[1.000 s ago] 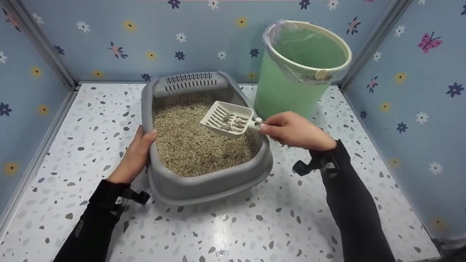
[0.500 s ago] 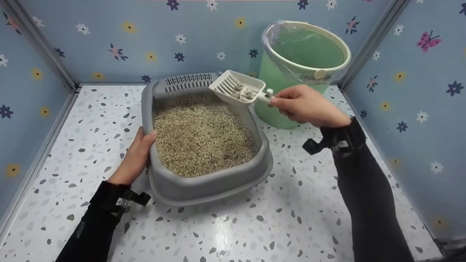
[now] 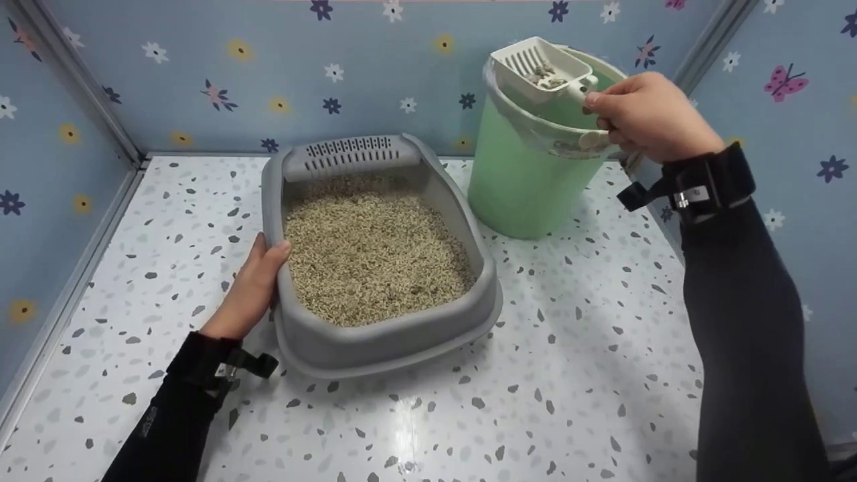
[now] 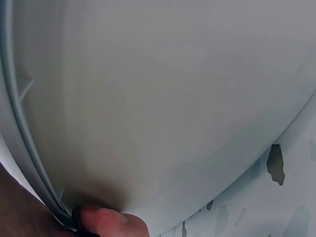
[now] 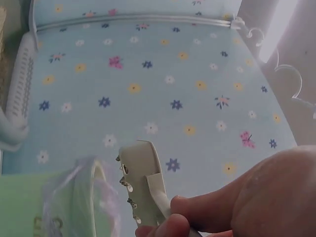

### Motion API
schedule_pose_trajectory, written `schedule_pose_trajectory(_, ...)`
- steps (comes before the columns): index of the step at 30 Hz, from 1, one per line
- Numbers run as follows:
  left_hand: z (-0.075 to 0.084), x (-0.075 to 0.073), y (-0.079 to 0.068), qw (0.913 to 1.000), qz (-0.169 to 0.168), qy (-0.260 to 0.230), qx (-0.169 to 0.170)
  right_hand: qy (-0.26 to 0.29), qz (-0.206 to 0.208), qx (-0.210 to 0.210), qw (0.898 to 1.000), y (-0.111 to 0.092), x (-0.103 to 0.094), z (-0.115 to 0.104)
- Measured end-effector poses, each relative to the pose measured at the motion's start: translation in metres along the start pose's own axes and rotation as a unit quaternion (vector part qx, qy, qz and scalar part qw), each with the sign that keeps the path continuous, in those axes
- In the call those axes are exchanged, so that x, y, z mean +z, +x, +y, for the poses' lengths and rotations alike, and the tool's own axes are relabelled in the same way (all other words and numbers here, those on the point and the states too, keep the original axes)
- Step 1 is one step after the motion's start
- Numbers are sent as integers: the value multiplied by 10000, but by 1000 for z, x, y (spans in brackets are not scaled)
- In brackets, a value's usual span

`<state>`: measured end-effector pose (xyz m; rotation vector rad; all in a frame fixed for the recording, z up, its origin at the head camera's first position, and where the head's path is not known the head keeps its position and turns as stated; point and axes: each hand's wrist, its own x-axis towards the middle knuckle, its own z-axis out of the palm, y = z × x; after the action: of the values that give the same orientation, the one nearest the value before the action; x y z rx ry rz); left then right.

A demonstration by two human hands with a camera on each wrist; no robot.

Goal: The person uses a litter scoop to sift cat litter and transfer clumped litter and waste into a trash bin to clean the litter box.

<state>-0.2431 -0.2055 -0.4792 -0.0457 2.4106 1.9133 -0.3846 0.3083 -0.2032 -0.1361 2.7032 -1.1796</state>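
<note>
My left hand (image 3: 253,286) grips the left rim of a grey litter box (image 3: 388,348), thumb over the edge; in the left wrist view a fingertip (image 4: 118,223) shows against the box's wall. Pale brown pellet litter (image 3: 375,254) fills the bottom of the box. With my right hand (image 3: 659,117) I pinch the handle of a white slotted litter scoop (image 3: 519,63), which holds several small clumps (image 3: 546,73). The scoop is over the left part of the mouth of a green bin (image 3: 529,174). In the right wrist view the scoop (image 5: 143,177) appears beside the bin's rim.
A clear plastic liner (image 5: 106,197) is folded over the bin's rim. Behind the box and bin stands a blue flowered wall (image 3: 268,73), with similar walls on both sides. The floor (image 3: 402,422) is white with grey specks.
My right hand has lifted the scoop from above the litter up and to the right, to over the bin. The left hand and the box have stayed where they were.
</note>
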Motion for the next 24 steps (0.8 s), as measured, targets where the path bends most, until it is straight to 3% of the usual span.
schedule_pose_trajectory(5,-1,-1,0,10000,-17,34,-72,-758,461,226,9958,13,-11,8)
schedule_pose_trajectory(13,1,0,1,10000,-31,-85,-9,-2090,737,271,9748,25,-10,17)
schedule_pose_trajectory(20,0,-1,0,9999,43,-117,45,-2520,1111,-126,9612,28,-3,18)
schedule_pose_trajectory(24,0,-1,0,10000,0,-84,-12,-2816,1521,-482,9462,29,4,22)
